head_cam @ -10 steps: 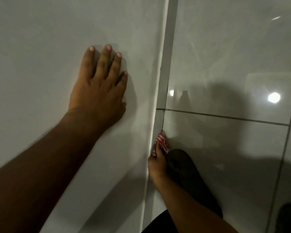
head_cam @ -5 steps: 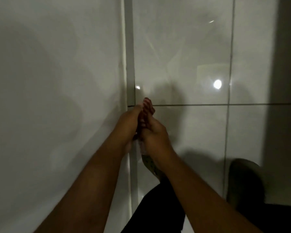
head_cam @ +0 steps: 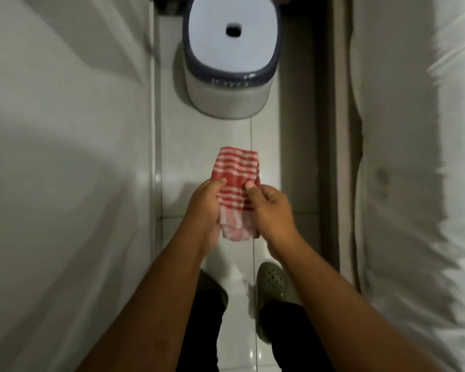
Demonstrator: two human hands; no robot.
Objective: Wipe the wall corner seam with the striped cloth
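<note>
White tiled wall (head_cam: pixel 65 157) runs down the left edge of the narrow pale floor (head_cam: pixel 207 135). A grey-rimmed stool (head_cam: pixel 230 57) stands at the floor's far end. Above the floor's middle, the left hand (head_cam: pixel 204 210) and right hand (head_cam: pixel 273 213) both pinch the red-and-white striped cloth (head_cam: pixel 235 181), thumbs closed on its folded sides.

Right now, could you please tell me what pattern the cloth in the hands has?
The striped cloth has red and white stripes, clearest in the head view.
</note>
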